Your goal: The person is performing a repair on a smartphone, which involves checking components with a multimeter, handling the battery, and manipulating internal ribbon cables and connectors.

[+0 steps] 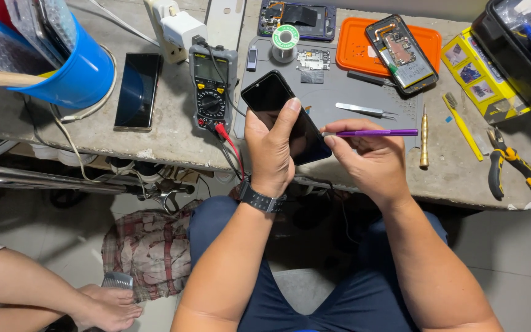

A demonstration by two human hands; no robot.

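Rough concrete forms the table we sit at, with a grey work mat lying on it. Our left hand has its grip wrapped around a black phone, thumb along the dark glass, holding it tilted just above the table edge. Our right hand pinches a thin purple tool between thumb and fingertips, its shaft pointing away to the right, level, close beside the phone.

Near the left hand stands a multimeter with red and black leads; tweezers and a brass screwdriver lie on the mat's right side. An opened phone rests on an orange tray.

We judge the main risk to be a slip: the phone hangs over the edge and our lap, so a loosened grip would drop it to the floor. A hard press with the tool could also scratch or crack the glass.
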